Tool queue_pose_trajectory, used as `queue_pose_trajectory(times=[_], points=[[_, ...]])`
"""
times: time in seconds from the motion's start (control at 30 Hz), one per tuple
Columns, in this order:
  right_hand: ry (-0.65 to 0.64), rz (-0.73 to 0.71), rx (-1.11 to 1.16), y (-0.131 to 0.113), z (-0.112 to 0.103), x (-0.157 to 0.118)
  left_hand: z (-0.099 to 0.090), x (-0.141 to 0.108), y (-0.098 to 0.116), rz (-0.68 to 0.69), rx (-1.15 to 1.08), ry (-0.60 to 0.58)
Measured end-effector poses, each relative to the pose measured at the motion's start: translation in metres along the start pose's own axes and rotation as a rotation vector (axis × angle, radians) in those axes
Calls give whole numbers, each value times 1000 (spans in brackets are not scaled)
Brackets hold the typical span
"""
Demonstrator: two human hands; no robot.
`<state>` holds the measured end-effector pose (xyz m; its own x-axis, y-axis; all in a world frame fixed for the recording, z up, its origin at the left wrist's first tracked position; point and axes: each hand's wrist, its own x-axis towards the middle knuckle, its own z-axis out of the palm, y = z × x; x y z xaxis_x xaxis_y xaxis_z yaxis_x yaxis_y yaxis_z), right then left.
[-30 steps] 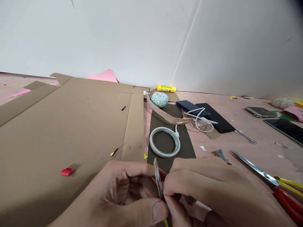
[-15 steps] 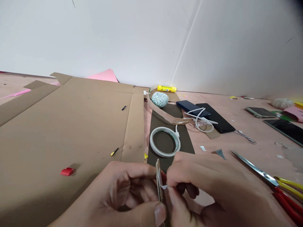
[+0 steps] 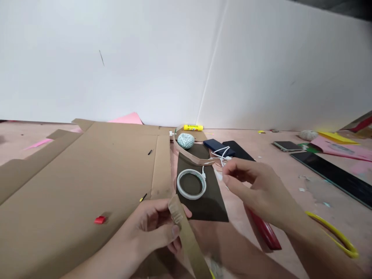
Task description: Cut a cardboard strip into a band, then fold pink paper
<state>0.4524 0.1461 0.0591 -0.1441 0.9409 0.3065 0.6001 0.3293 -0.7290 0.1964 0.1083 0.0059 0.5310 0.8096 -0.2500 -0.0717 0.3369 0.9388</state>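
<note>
My left hand (image 3: 148,228) grips a narrow corrugated cardboard strip (image 3: 186,236) near its upper end, and the strip slants down toward the bottom of the view. My right hand (image 3: 255,186) is apart from it, above a dark brown card strip (image 3: 209,205). A small, slightly blurred white paper scrap (image 3: 218,174) is pinched between its thumb and forefinger. Just beyond those fingers lies a white cable (image 3: 222,155). A white tape roll (image 3: 191,184) rests on the dark card, left of my right hand.
A large cardboard sheet (image 3: 87,174) spreads left, with a red scrap (image 3: 100,219) on it. Ahead are a curved card band (image 3: 188,155), speckled ball (image 3: 185,141), glue stick (image 3: 193,128), power bank (image 3: 215,146) and phones. Red-handled scissors (image 3: 264,228) lie under my right arm.
My hands have separated. The right hand has moved up and right with the white scrap, away from the strip, and the left hand now shows the strip lengthwise. The whole view has tilted upward.
</note>
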Motion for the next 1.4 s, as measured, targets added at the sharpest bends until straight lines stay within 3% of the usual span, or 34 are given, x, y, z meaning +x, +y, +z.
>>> queue_pose_trajectory(times=[0.1,0.17,0.23,0.3,0.37,0.47,0.6,0.73,0.93,1.4], points=[[-189,65,-101,4,-26,-28,-3,2,2,2,-16,-7],[-364,117,-223,18,-43,-62,-2,2,3,-1,4,-9],[-452,119,-432,37,-60,-98,0,1,5,11,18,-30],[-450,195,-580,50,-73,-125,3,0,7,35,26,-60],[-434,209,-571,50,-75,-136,5,-2,9,52,34,-74],[-466,256,-293,22,-48,-120,6,-4,10,61,61,-59],[-456,303,186,-17,17,-74,3,-3,14,84,112,-24],[-501,423,469,-17,55,-56,-3,-3,17,117,155,47],[-458,458,500,-9,56,-63,3,-5,19,106,188,102],[-476,501,721,-4,65,-56,-2,2,18,121,244,100]])
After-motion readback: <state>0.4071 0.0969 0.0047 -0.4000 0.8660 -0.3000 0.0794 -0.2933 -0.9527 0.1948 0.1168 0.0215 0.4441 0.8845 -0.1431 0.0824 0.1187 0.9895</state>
